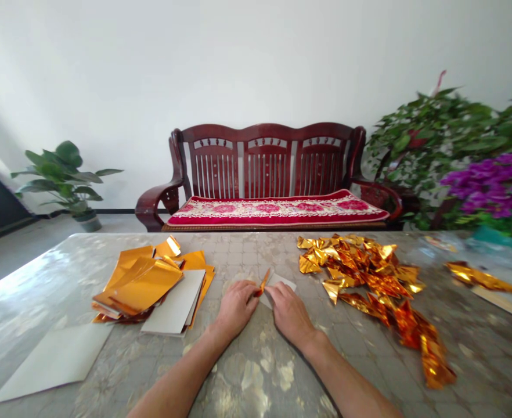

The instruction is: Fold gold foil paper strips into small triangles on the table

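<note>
Folded paper sheet (279,283), orange foil side plus pale side showing, sat mid-surface (249,383), between the two grips. Left grip (237,306): nearly closed, thumb and index pinching the sheet's orange, upward-pointing part. Right grip (291,310): fingers bent, fingertips touching the pale part; couldn't tell if it pinched or only pressed. Both forearms came in from the bottom edge.

Left of the hands: messy stack of foil sheets (147,284), mostly orange side up, with some pale-side-up sheets (175,307) at its right front. One loose pale sheet (56,360) lay flat nearer the person. Right: heap of crumpled-looking folded gold pieces (369,270), trailing toward the near side. Another gold piece (485,277) lay apart at far right, near clear plastic (434,247). Behind: dark red wooden bench (267,159) with red floral cover (277,209), potted plant (67,180) left, purple flowers (491,180) right.
</note>
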Tool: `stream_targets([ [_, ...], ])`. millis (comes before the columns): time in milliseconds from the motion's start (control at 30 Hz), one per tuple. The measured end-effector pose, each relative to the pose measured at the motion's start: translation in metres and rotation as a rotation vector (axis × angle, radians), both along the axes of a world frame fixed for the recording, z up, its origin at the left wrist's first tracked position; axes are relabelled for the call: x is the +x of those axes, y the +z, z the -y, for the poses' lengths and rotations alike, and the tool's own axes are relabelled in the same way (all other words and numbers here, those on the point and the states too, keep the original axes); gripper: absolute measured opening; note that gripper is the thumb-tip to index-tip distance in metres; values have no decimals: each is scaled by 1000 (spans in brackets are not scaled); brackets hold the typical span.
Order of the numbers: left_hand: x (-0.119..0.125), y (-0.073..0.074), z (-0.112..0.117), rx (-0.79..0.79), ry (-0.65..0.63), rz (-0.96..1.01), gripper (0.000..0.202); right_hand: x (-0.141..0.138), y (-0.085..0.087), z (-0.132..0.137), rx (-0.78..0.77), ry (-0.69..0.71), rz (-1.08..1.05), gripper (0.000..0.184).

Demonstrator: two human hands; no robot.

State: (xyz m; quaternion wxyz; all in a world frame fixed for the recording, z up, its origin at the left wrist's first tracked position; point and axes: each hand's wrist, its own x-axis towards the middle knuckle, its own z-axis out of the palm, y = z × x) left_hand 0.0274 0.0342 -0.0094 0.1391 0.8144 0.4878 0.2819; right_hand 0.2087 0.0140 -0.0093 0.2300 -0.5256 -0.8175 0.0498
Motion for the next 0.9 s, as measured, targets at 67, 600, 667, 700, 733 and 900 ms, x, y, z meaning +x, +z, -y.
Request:
stream_targets([
  [67,-1,0,-3,-15,20,12,22,0,-1,0,2,13,-44,48],
  [600,6,-4,-8,-40,201,-26,24,10,1,-13,-6,-6,-113,46],
  [667,6,-4,-8,-43,207,-26,26,13,1,-15,10,-19,-103,48],
  [700,6,-4,-8,-47,211,-26,27,15,1,-15,21,-24,-100,49],
  [733,6,-4,-9,-49,214,-27,27,16,1,-16,31,-29,-98,51],
  [900,6,-4,-10,-30,216,-39,27,18,1,-18,55,-47,-68,53],
])
